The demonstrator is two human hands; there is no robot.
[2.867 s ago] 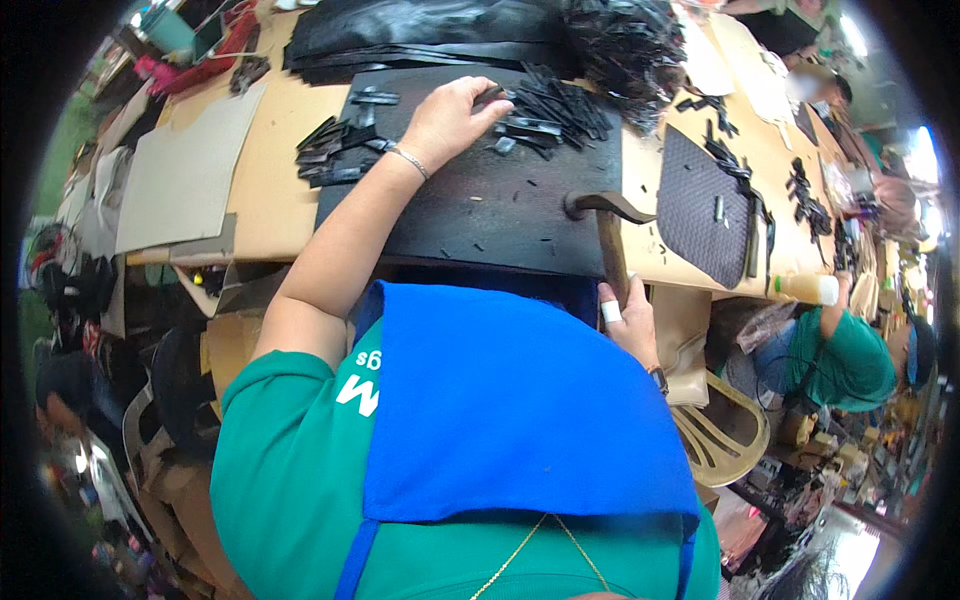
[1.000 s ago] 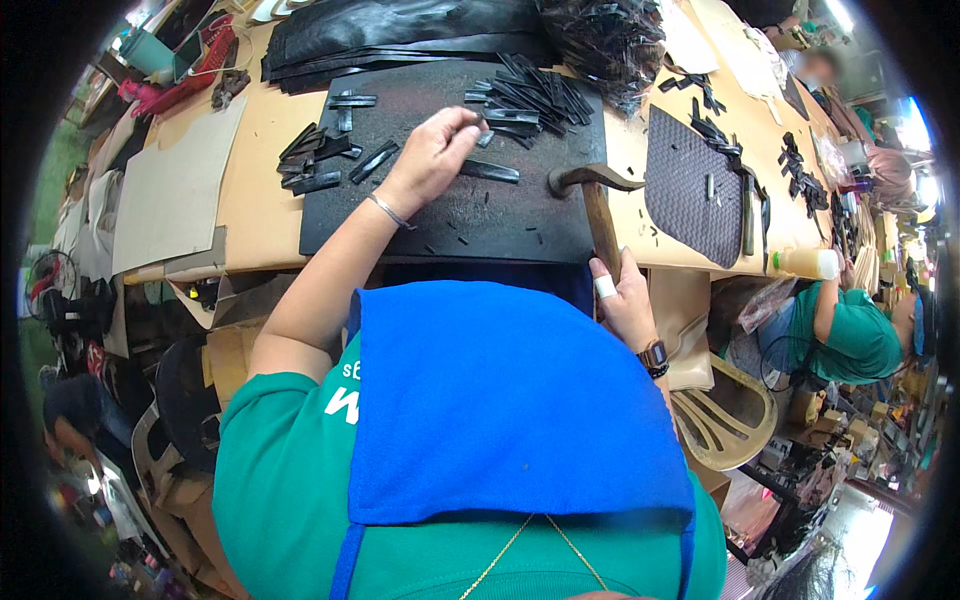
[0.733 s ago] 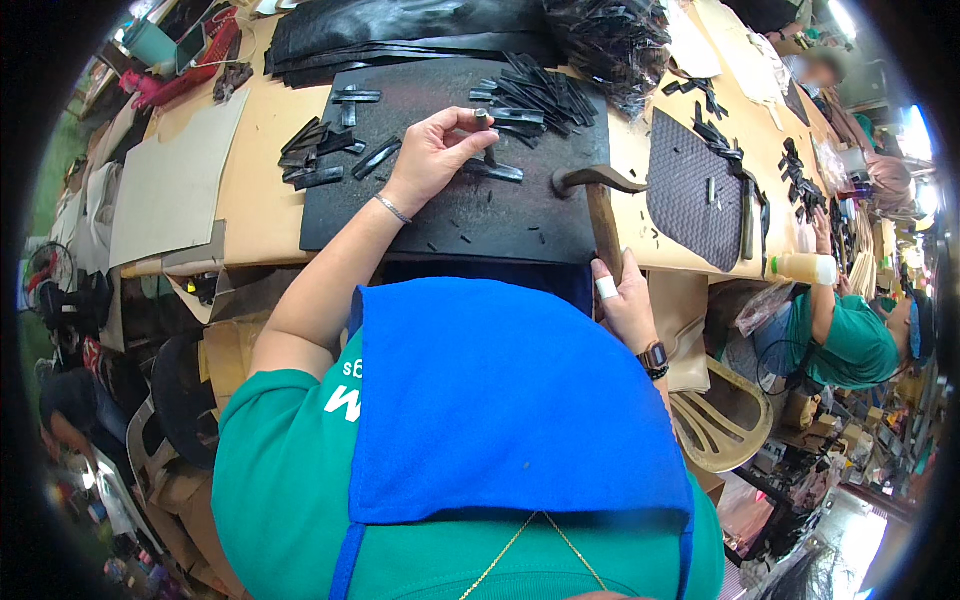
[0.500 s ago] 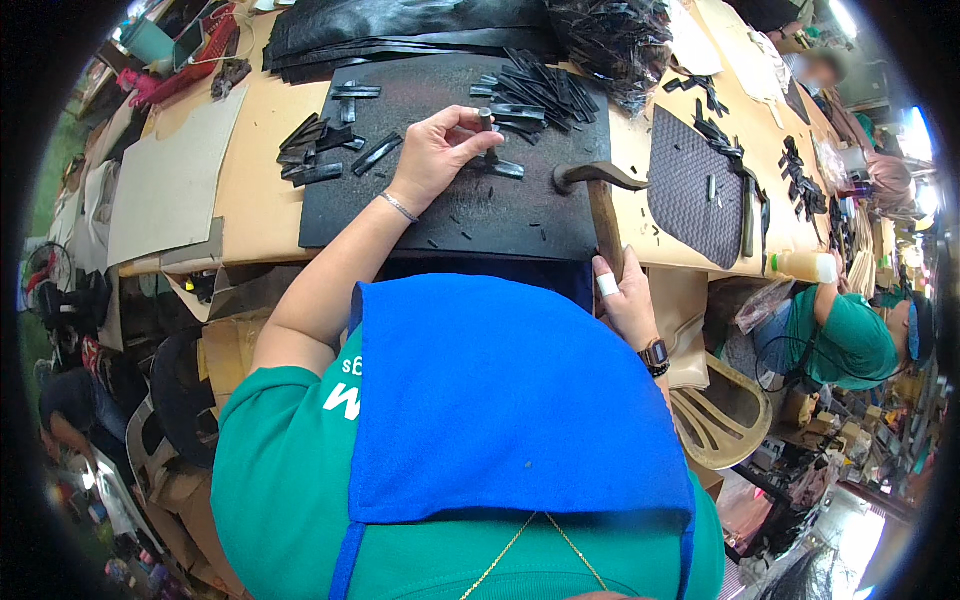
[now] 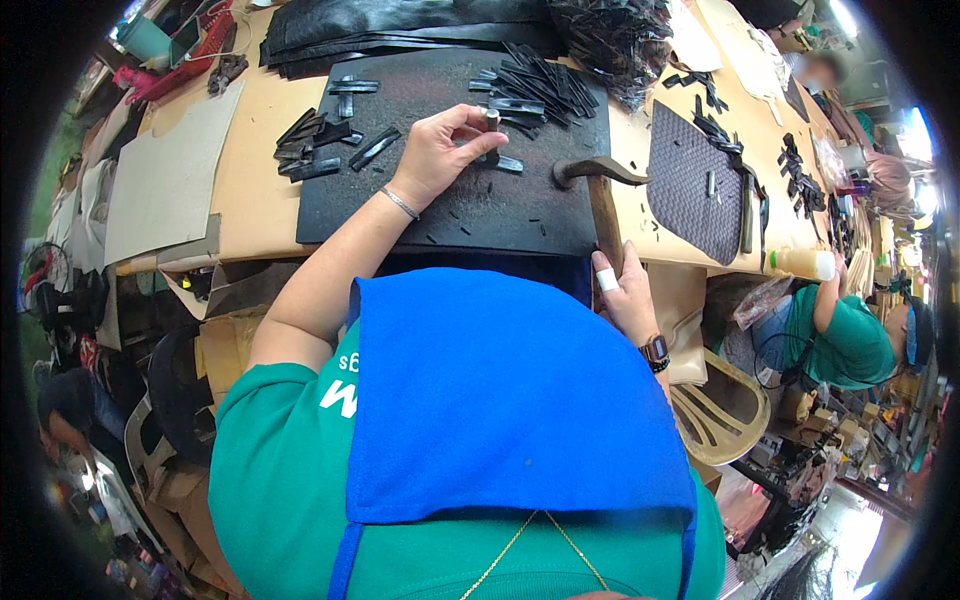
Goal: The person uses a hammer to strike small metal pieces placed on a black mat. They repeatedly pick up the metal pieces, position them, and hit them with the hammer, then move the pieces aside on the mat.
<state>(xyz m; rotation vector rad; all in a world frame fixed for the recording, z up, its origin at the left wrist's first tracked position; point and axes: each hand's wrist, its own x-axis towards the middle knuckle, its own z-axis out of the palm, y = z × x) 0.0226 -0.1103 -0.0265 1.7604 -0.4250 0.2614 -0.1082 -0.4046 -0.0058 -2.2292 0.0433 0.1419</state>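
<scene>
My left hand is closed on a short metal punch, pinched between thumb and fingers above the black board. Beneath it lies a black leather strip; the hand hides the strip's left part, and whether the punch touches it cannot be made out. At the board's right edge, my right hand is wrapped round the wooden handle of a hammer. The hammer's curved metal head is over the board's right side. A finger of that hand has a white wrap.
Loose black strips are heaped at the board's back right, with more strips at its left. Stacked black leather lies behind. To the right are a dark textured pad and a jar near a co-worker in green.
The punch's top has shifted slightly right and tipped a little in my left hand. My right hand and the hammer have hardly moved.
</scene>
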